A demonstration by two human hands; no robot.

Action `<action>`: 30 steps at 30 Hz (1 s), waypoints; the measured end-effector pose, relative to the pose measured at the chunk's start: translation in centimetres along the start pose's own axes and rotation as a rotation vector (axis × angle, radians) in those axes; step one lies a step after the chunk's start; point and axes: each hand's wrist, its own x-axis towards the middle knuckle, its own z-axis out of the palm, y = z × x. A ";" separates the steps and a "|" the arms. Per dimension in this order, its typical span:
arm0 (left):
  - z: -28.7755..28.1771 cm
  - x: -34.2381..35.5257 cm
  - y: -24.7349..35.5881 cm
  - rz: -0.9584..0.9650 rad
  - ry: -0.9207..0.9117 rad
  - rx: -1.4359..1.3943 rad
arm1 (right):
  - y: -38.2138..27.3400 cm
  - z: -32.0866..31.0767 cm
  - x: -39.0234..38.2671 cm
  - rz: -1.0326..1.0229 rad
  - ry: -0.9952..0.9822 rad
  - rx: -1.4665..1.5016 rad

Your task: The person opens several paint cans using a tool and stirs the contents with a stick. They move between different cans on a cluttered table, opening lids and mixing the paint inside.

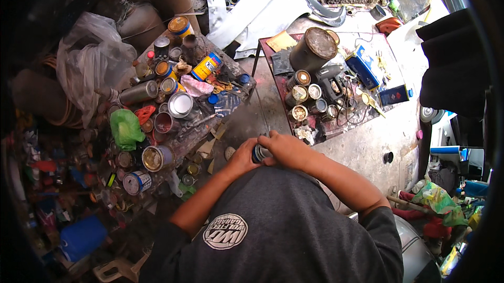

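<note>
Close in front of my body, both hands are on a small round metal can (259, 154). My left hand (241, 159) wraps round its left side. From the right, my right hand (286, 149) reaches over it with the fingers bent at the rim, so much of the can is hidden. I cannot make out what is inside it. Ahead of my hands, to the right, a low table (357, 123) bears several small opened paint cans (300, 94), a large dark paint bucket (315, 49) and a dark spray gun or power tool (331, 81).
On the left, a crowded bench (191, 130) holds many paint cans, a yellow-and-blue can (206, 66), a green plastic bag (126, 129) and rags. White car body panels (257, 12) lie at the back. A blue rectangular tin (362, 67) lies on the right table. Clutter covers the lower left.
</note>
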 end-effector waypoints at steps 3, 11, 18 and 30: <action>0.4 0.4 0.5 -0.016 0.004 0.010 | 1.3 -0.2 0.1 -0.022 -0.016 0.005; 1.2 1.1 0.6 -0.049 -0.012 -0.024 | 2.3 -0.3 -0.6 -0.040 0.018 0.004; 0.9 1.9 1.7 -0.057 0.142 0.040 | 1.6 -2.3 -1.2 -0.012 0.105 0.026; -4.8 -0.6 3.7 -0.004 0.612 0.379 | 9.1 -6.4 -2.7 0.236 0.464 0.424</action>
